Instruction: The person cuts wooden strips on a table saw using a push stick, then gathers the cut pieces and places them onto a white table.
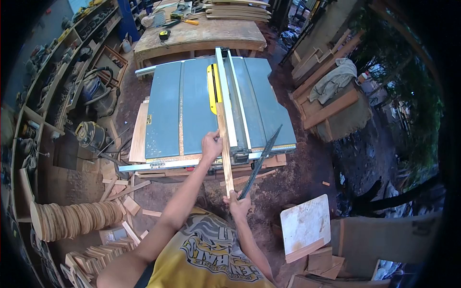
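A long narrow wood strip (pixel 227 163) lies along the fence (pixel 226 98) of a blue-grey table saw (pixel 165 105), its far end at the yellow throat plate (pixel 212 89). My left hand (pixel 212 145) is closed against the strip's left side, near the saw's front edge. Beyond the front edge, my right hand (pixel 238 204) grips the near end of the strip. A long dark pointed stick (pixel 260 161) also rises from my right hand, slanting up to the right over the saw's front corner.
Behind the saw is a wooden workbench (pixel 201 34) with a tape measure (pixel 164 35) and stacked boards (pixel 237 10). Tool shelves (pixel 62 62) and a shop vacuum (pixel 91 134) stand left. Wood rounds (pixel 77 220) and offcuts lie lower left; a white board (pixel 305 225) leans lower right.
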`<state>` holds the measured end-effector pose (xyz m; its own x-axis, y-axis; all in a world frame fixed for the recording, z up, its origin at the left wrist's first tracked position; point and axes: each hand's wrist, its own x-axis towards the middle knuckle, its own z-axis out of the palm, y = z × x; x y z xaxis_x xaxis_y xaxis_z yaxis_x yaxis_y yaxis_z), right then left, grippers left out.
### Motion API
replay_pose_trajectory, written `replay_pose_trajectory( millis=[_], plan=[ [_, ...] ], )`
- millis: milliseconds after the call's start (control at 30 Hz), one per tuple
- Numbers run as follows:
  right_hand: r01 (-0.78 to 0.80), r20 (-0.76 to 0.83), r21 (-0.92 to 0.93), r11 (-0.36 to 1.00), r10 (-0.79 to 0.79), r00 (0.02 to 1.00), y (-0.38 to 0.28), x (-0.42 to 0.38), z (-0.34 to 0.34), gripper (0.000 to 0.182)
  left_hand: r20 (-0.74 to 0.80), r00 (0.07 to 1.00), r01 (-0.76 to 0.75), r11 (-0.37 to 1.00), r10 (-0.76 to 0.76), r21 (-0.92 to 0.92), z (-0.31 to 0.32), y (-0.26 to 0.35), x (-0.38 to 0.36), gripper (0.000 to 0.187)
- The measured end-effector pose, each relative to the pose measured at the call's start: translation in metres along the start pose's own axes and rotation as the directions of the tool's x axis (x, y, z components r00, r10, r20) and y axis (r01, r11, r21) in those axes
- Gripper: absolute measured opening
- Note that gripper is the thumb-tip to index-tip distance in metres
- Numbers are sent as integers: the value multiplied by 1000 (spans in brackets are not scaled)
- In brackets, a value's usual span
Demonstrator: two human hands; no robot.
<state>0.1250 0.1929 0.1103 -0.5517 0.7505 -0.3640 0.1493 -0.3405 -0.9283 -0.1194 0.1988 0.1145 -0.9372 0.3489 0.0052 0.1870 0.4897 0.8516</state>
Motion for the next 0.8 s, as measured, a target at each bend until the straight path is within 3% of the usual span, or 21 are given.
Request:
replay_pose_trajectory(
  millis=[67,167,267,567,667,800],
  plan=[
    [-31,-28,5,999,31,999,-5,4,6,28,-44,993,105,984,-112,-142,2,6,3,36],
    [-93,-58,11,996,94,994,-14,7,10,30,-30,986,161,981,-165,-109,3,6,10,32],
    [-89,-46,13,996,89,995,-15,10,13,30,-81,997,25,998,-21,56,4,1,14,32],
    [-86,-57,-3,996,85,995,-3,29,20,31,-169,986,18,984,12,177,5,11,21,30],
    [-117,-75,-8,993,116,990,-8,31,25,31,-183,978,77,988,-101,-133,10,6,28,27],
    [-112,-83,24,993,114,990,-28,28,33,32,-209,963,143,980,-170,-137,5,22,24,25]
  ],
)
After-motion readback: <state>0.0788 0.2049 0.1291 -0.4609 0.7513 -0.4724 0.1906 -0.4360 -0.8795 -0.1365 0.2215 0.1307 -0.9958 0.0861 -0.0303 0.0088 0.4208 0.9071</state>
